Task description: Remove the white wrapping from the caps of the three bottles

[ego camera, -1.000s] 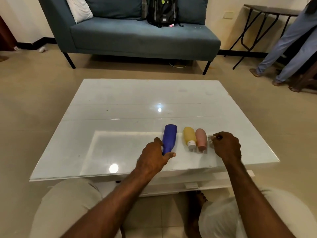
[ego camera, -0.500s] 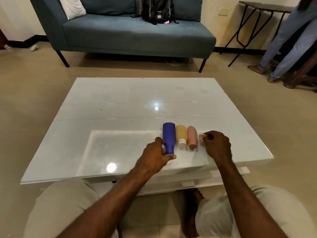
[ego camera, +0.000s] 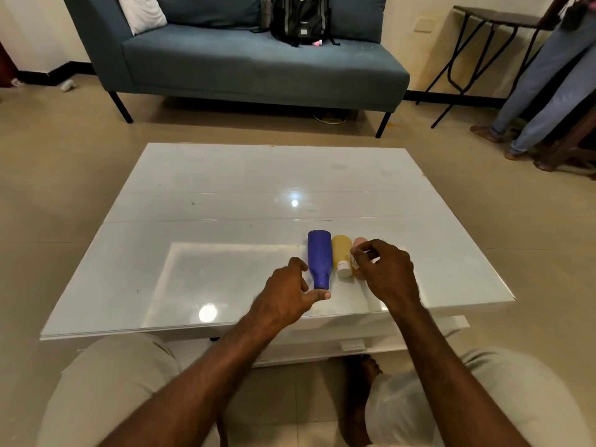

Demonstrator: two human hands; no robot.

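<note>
Bottles, three in number, lie side by side near the front edge of the glossy white glass-topped bench (ego camera: 200, 201), caps toward the seated person: a dark blue plastic bottle (ego camera: 319, 258), a yellow plastic bottle (ego camera: 341, 254) touching it, and a pink bottle (ego camera: 358, 242) mostly hidden behind the right hand (ego camera: 385, 274).

White wrapping shows on the yellow bottle's cap (ego camera: 344, 270). The blue bottle's neck end appears bare of white. The pink bottle's cap cannot be seen.

The left hand (ego camera: 290, 291) rests on the bench just beside the blue bottle's neck, its grip released, fingers spread, thumb (ego camera: 317, 295) below the neck end, holding nothing. The right hand hovers over the pink and yellow bottles with its fingers (ego camera: 361, 253) drawn together; whether the grip is pinching a scrap of wrapping I cannot tell.

Judgement: the step in hand is the yellow or pink cap. The next move calls for a fine fingertip pinch on a wrapping edge while the left hand steadies that bottle against rolling.
</note>
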